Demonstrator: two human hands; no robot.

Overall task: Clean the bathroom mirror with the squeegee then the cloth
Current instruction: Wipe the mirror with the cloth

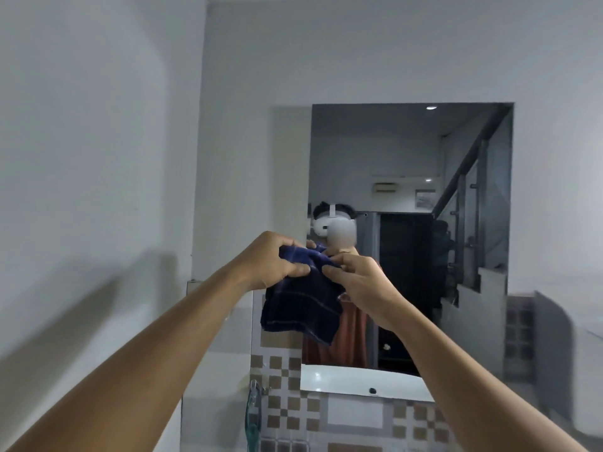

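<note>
Cloth stage was in hand; left hand [272, 261] and right hand [360, 283] each held a grip on the dark blue checked cloth [301, 308] before the frameless rectangular wall mirror [408, 158]; next move likely called for bunching it, then pressing to glass.

My arms are bare from the bottom edge of the view up to the wrists: no sleeves, no watch, no bracelet. My left hand [272, 261] has no glove and no ring that I can make out; my right hand [355, 282] is just as bare. The nails are too blurred to judge. In the mirror [408, 151] beyond my hands, my reflection wears a white headset [328, 225] with a white strap over dark hair, and an orange-brown garment [350, 334] shows below my right hand.
</note>
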